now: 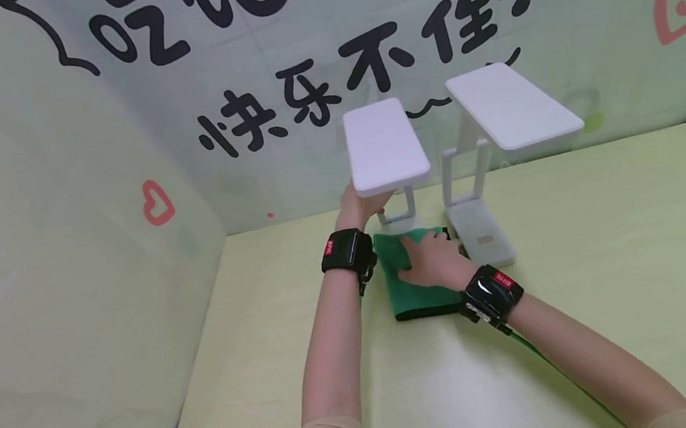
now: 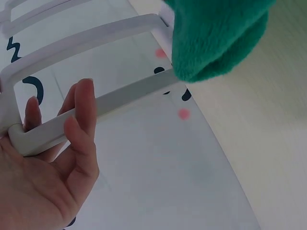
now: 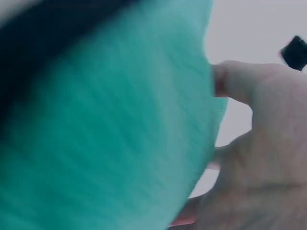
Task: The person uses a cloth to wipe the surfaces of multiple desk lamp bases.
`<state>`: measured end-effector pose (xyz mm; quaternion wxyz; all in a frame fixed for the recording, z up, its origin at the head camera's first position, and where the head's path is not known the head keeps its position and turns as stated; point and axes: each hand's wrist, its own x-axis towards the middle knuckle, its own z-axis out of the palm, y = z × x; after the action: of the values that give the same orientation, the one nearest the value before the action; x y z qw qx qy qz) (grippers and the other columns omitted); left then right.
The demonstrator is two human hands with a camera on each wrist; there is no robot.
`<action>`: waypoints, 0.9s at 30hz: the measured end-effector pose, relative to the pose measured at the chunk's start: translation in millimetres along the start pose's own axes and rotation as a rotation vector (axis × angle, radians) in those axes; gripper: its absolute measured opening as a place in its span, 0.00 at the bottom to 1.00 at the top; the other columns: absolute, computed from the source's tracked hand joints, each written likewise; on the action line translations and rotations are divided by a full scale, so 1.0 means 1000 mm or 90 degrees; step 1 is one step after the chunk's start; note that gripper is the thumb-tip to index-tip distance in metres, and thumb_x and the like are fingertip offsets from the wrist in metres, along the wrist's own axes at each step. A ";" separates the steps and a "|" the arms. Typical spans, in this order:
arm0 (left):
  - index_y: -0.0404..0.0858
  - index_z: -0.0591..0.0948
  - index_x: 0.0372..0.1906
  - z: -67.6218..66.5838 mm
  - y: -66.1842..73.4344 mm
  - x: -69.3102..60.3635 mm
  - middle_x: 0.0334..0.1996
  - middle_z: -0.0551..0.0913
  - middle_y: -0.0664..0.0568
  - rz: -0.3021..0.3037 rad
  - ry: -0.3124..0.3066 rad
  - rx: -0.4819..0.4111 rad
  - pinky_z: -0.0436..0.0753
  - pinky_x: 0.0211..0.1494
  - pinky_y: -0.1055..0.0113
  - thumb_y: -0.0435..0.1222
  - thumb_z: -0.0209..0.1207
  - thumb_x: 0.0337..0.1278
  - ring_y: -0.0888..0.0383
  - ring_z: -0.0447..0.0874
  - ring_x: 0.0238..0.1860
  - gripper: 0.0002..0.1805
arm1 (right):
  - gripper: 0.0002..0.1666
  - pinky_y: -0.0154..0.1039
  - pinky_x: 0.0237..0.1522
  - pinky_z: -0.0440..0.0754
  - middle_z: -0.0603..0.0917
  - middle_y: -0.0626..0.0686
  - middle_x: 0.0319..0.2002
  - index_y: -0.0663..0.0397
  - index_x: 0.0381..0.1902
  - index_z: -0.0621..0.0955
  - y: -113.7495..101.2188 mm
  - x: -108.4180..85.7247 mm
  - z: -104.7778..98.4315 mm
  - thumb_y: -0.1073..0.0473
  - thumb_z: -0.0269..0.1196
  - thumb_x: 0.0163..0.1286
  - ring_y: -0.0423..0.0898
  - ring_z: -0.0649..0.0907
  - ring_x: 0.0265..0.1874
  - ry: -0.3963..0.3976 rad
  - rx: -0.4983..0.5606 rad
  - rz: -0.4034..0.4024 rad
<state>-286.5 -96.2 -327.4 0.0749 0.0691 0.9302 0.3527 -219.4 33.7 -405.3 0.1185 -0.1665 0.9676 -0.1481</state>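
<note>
Two white folding stands with flat tops are on the table; the left stand is the one my left hand reaches behind. In the left wrist view the fingers of my left hand curl round a bar of its frame. A green cloth with a black edge hangs in front of the left stand's base, and my right hand grips it. The right wrist view shows the cloth large and close, with the fingers of my right hand at its edge.
The right stand stands close to my right hand, its base on the pale table. Behind the table is a printed backdrop with black characters. A cable runs along my right forearm.
</note>
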 end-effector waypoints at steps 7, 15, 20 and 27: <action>0.43 0.67 0.62 -0.003 0.002 -0.001 0.54 0.77 0.44 -0.020 -0.001 0.000 0.77 0.39 0.62 0.49 0.48 0.70 0.46 0.83 0.38 0.23 | 0.47 0.51 0.27 0.77 0.78 0.69 0.37 0.58 0.73 0.58 0.004 0.012 -0.004 0.41 0.59 0.64 0.63 0.79 0.37 0.015 0.044 -0.002; 0.42 0.68 0.60 -0.003 0.002 0.001 0.50 0.78 0.45 -0.012 -0.012 0.009 0.73 0.33 0.67 0.49 0.48 0.69 0.53 0.78 0.31 0.22 | 0.44 0.44 0.29 0.78 0.80 0.62 0.32 0.62 0.70 0.61 0.015 0.018 -0.012 0.44 0.60 0.64 0.54 0.80 0.32 -0.011 0.025 -0.065; 0.43 0.68 0.61 -0.005 0.002 0.000 0.56 0.76 0.46 -0.010 -0.002 -0.014 0.76 0.36 0.66 0.50 0.48 0.68 0.52 0.81 0.35 0.23 | 0.47 0.35 0.20 0.64 0.66 0.47 0.17 0.66 0.72 0.56 0.006 0.011 -0.020 0.49 0.60 0.63 0.43 0.70 0.17 -0.082 0.058 -0.076; 0.41 0.69 0.57 -0.004 0.003 0.004 0.35 0.77 0.48 -0.002 -0.037 0.010 0.70 0.28 0.69 0.47 0.47 0.70 0.46 0.78 0.29 0.19 | 0.41 0.57 0.41 0.81 0.74 0.79 0.51 0.66 0.69 0.60 0.009 0.023 -0.011 0.48 0.57 0.68 0.71 0.75 0.51 0.038 0.041 -0.047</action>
<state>-291.3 -95.9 -322.4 0.1016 0.0786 0.9306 0.3428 -245.9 36.4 -402.3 0.0890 -0.1937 0.9586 -0.1886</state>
